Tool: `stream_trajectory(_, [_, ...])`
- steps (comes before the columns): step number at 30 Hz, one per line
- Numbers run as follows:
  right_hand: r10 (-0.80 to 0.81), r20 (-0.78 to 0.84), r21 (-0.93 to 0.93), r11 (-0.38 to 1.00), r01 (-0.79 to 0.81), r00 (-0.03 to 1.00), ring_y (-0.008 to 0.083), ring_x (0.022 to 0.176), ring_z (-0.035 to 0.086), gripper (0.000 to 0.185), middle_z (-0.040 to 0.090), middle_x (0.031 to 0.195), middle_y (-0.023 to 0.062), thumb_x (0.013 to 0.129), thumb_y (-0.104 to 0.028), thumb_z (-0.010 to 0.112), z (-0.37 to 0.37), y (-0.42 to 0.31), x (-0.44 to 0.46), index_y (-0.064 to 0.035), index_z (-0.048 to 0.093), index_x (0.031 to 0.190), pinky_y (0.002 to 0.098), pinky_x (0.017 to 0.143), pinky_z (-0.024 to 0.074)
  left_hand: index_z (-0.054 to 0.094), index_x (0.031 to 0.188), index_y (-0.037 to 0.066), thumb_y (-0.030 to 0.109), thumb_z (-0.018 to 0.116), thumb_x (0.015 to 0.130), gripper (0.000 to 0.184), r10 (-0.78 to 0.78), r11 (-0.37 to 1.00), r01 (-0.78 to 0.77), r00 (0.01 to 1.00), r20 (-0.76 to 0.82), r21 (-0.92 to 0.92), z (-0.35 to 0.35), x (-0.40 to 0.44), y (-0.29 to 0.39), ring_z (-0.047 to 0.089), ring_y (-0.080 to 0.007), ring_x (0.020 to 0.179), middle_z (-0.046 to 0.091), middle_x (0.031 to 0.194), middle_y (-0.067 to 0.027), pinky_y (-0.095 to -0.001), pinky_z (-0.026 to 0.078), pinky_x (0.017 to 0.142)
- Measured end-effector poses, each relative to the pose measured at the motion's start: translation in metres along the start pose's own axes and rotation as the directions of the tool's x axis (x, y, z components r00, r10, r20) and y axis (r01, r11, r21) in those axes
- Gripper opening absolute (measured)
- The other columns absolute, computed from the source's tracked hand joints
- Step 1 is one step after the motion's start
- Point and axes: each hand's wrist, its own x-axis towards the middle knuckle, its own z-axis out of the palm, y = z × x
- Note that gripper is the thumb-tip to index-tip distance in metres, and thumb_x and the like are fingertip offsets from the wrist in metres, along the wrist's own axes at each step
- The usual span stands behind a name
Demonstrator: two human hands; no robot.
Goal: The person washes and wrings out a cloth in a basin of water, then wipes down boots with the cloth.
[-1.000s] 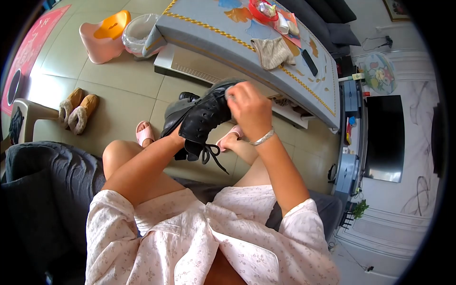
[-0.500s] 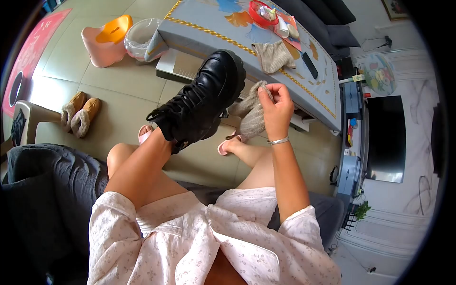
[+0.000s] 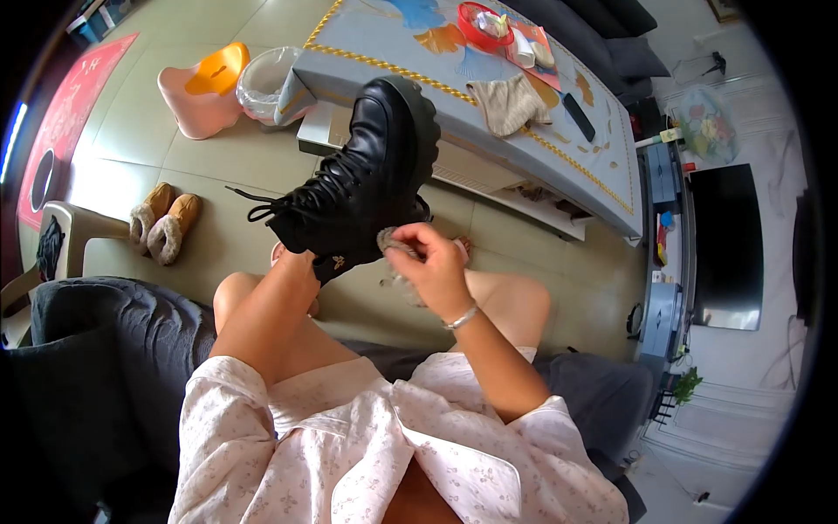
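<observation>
My left hand (image 3: 304,278) is holding a black lace-up boot (image 3: 349,179) up in front of me. Its fingers are hidden by the boot, whose toe points up and away, with the laces hanging loose on the left. Pinched in my right hand (image 3: 428,262) is a fuzzy grey-beige cloth (image 3: 387,239), close against the boot's lower right side. Much of this cloth is hidden behind my fingers, and its hanging end is blurred.
A covered table (image 3: 515,61) stands ahead, bearing a beige cloth (image 3: 509,105), a black remote (image 3: 579,118) and a red basket (image 3: 483,24). To the left are a bagged bin (image 3: 266,87), a pink potty chair (image 3: 194,100), brown fur-lined slippers (image 3: 166,223) and a stool (image 3: 83,225).
My right hand has moved left and down with the cloth, from beside the table edge to the boot. The boot has tilted slightly more upright. My view has shifted a little.
</observation>
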Motion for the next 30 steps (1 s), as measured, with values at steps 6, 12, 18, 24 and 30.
stream_trajectory(6, [0.367, -0.111, 0.838, 0.534, -0.111, 0.924, 0.0063, 0.087, 0.059, 0.021, 0.063, 0.099, 0.0008, 0.088, -0.009, 0.068, -0.049, -0.033, 0.002, -0.0048, 0.063, 0.108, 0.0245, 0.08, 0.0503, 0.052, 0.135, 0.006, 0.013, 0.046, 0.099, 0.038, 0.24, 0.595, -0.202, 0.968, 0.068, 0.778, 0.012, -0.002, -0.014, 0.051, -0.0136, 0.116, 0.057, 0.13, -0.0074, -0.0233, 0.039, 0.102])
stream_trajectory(12, [0.27, -0.232, 0.719, 0.695, -0.022, 0.935, 0.0075, 0.09, 0.057, 0.022, 0.063, 0.101, 0.0002, 0.092, -0.012, 0.067, -0.033, -0.043, 0.033, -0.0058, 0.063, 0.113, 0.0234, 0.084, 0.0468, 0.052, 0.13, 0.008, 0.027, 0.039, 0.101, 0.037, 0.102, -0.966, 0.164, 0.953, 0.286, -0.2, 0.052, 0.026, -0.047, 0.048, -0.0125, 0.113, 0.055, 0.124, -0.0051, -0.0206, 0.037, 0.1])
stream_trajectory(18, [-0.531, -0.117, -0.511, 0.757, 0.407, 0.839, 0.0374, 0.105, 0.055, 0.048, 0.053, 0.121, 0.0201, 0.083, -0.008, 0.061, -0.001, -0.031, 0.052, 0.0016, 0.054, 0.13, 0.043, 0.093, 0.0454, 0.051, 0.118, 0.007, 0.018, 0.038, 0.099, 0.026, -0.486, -0.28, 0.154, 0.829, 0.279, -0.947, -0.007, 0.023, 0.026, 0.048, -0.0106, 0.098, 0.055, 0.111, -0.0045, -0.0197, 0.038, 0.088])
stream_trajectory(24, [-0.243, -0.061, -0.372, 0.905, 0.204, 0.968, 0.0252, 0.083, 0.06, 0.047, 0.056, 0.111, 0.0132, 0.081, 0.004, 0.057, 0.015, -0.01, 0.0, 0.0001, 0.058, 0.128, 0.0329, 0.076, 0.0504, 0.05, 0.106, 0.007, 0.01, 0.037, 0.096, 0.017, -0.541, -0.162, 0.252, 0.786, 0.299, -0.954, -0.031, 0.021, 0.048, 0.047, -0.0086, 0.084, 0.054, 0.098, -0.0039, -0.0187, 0.039, 0.077])
stream_trajectory(30, [-0.45, -0.245, -0.402, 0.853, 0.333, 0.859, 0.0271, 0.089, 0.058, 0.044, 0.056, 0.107, 0.0138, 0.086, 0.003, 0.058, -0.01, -0.039, 0.043, -0.0006, 0.057, 0.131, 0.0332, 0.078, 0.0486, 0.049, 0.095, 0.007, 0.002, 0.036, 0.094, 0.014, -0.603, -0.104, 0.314, 0.735, 0.311, -0.944, -0.029, 0.021, 0.078, 0.047, -0.0067, 0.07, 0.053, 0.085, -0.0033, -0.0178, 0.04, 0.065])
